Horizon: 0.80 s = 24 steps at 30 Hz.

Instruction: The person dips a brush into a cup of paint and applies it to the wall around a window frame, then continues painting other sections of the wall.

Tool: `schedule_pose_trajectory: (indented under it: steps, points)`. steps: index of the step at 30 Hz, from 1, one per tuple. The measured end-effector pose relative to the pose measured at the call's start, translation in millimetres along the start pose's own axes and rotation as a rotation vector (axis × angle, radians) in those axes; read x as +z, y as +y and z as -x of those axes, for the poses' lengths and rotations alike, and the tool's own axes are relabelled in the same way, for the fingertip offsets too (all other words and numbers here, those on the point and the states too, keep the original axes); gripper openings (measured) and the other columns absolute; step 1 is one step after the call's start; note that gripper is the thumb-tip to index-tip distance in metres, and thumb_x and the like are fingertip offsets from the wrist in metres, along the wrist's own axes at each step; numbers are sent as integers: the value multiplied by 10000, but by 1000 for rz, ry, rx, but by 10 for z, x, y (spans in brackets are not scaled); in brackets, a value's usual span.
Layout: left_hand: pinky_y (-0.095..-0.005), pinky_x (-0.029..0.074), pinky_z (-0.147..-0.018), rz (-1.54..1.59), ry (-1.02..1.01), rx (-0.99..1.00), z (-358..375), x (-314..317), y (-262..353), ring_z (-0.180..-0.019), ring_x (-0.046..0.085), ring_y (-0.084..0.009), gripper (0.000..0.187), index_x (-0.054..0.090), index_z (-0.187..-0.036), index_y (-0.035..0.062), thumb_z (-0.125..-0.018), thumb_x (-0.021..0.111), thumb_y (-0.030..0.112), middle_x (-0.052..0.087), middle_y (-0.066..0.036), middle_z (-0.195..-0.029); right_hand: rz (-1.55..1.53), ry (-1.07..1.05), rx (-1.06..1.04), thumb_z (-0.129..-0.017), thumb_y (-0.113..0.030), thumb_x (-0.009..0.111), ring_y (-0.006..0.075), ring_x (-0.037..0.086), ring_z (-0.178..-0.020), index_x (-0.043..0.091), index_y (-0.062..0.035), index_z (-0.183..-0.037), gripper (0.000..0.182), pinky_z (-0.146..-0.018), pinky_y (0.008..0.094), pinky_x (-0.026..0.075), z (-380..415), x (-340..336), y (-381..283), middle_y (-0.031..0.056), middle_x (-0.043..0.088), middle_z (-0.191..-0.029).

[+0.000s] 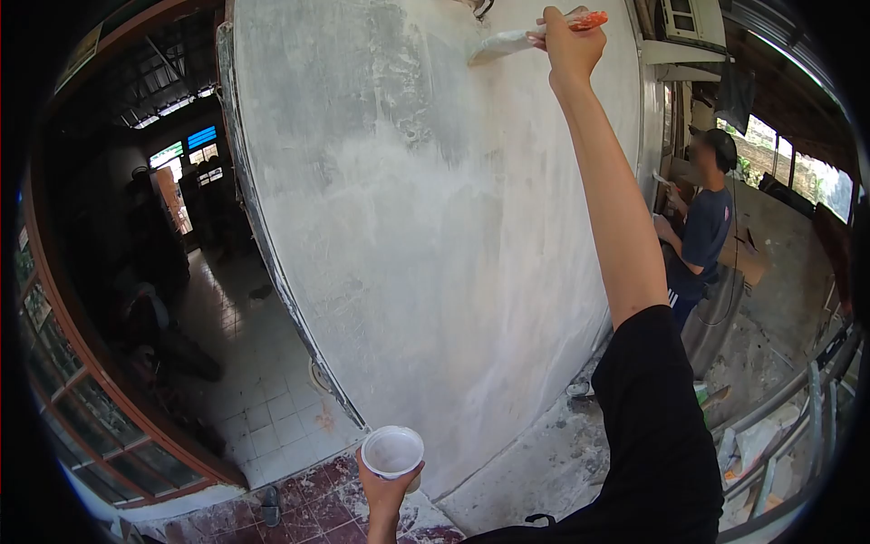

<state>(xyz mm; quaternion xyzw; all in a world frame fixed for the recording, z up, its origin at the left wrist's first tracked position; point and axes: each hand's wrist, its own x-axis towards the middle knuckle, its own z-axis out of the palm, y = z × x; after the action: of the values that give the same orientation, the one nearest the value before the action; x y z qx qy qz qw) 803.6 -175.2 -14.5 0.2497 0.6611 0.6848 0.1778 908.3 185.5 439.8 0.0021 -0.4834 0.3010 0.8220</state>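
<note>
My right hand [573,47] is raised high at the upper right, its fingers closed round the handle of a paintbrush [507,43]. The handle's end is orange-red, and the bristles point left, right at the surface of the wall [426,245]. Patchy white paint covers this wall, with greyer areas at the upper left. Low in the view, my left hand [385,494] grips a white plastic cup [392,453] from below. Whitish paint shows inside the cup, whose open top faces up toward me.
To the right, a co-worker [705,213] in a dark shirt and cap stands by another wall section. A dark doorway with a tiled floor [272,426] lies left of the wall. Pipes and debris [770,444] lie at lower right; a window frame [100,399] stands at left.
</note>
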Motion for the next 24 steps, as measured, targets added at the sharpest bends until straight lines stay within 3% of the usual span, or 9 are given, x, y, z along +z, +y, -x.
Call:
schedule_pose_trajectory:
  steps: [1, 2, 3, 7, 9, 13, 18, 24]
  points:
    - [-364, 438, -905, -3, 1, -3, 13, -1, 6, -1045, 534, -227, 813, 385, -1171, 45, -503, 849, 45, 527, -106, -1100, -78, 29, -38, -717, -75, 656, 147, 616, -677, 548, 13, -711, 139, -687, 290, 519, -36, -2, -19, 77, 605, -698]
    - [-365, 439, -904, 8, 16, -15, 27, 3, 25, -1044, 534, -228, 814, 384, -1172, 46, -504, 848, 43, 527, -107, -1100, -247, -25, -192, -726, -9, 580, 194, 605, -495, 429, 5, -658, 166, -486, 290, 546, 126, -1, -143, 143, 584, -651]
    - [-365, 439, -903, 21, 29, -24, 33, 14, 34, -1044, 535, -229, 814, 383, -1174, 46, -504, 847, 42, 526, -107, -1101, -245, -26, -192, -726, -9, 580, 194, 605, -495, 429, 5, -658, 166, -486, 290, 546, 238, -44, -127, 143, 584, -651]
    - [-367, 444, -897, 27, 33, -16, 22, 52, -84, -1045, 534, -229, 812, 385, -1176, 46, -506, 845, 41, 524, -108, -1102, -198, -28, -69, -745, 6, 579, 190, 602, -493, 413, -1, -678, 179, -480, 295, 547, 871, -319, 269, 135, 572, -661]
    - [-366, 447, -893, 29, 22, -28, 16, 83, -101, -1044, 535, -231, 808, 385, -1175, 45, -509, 843, 38, 524, -108, -1106, -140, 44, -32, -752, 22, 557, 160, 584, -468, 376, -45, -665, 211, -445, 276, 494, 1310, -513, 345, 89, 555, -619]
    - [-362, 452, -887, 11, -3, -24, 49, 139, -72, -1037, 540, -231, 803, 386, -1175, 43, -512, 840, 28, 527, -109, -1105, -46, -45, 71, -750, 26, 561, 151, 563, -449, 390, -45, -666, 203, -413, 262, 457, 1701, -1031, 444, 105, 569, -636]
    - [-383, 445, -899, 28, -19, -39, 84, 205, 14, -1038, 548, -229, 804, 407, -1182, 49, -503, 838, 28, 546, -96, -1104, 78, -135, 263, -727, -8, 561, 140, 534, -420, 424, -35, -645, 162, -381, 266, 439, 1244, -1277, 163, 104, 572, -626]
    - [-356, 451, -885, 42, -29, -1, 128, 222, 49, -1031, 542, -224, 798, 387, -1172, 40, -517, 842, 35, 527, -106, -1103, 272, -80, 258, -684, -67, 587, 173, 585, -461, 496, -2, -660, 114, -440, 275, 483, 333, -620, 370, 117, 592, -643]
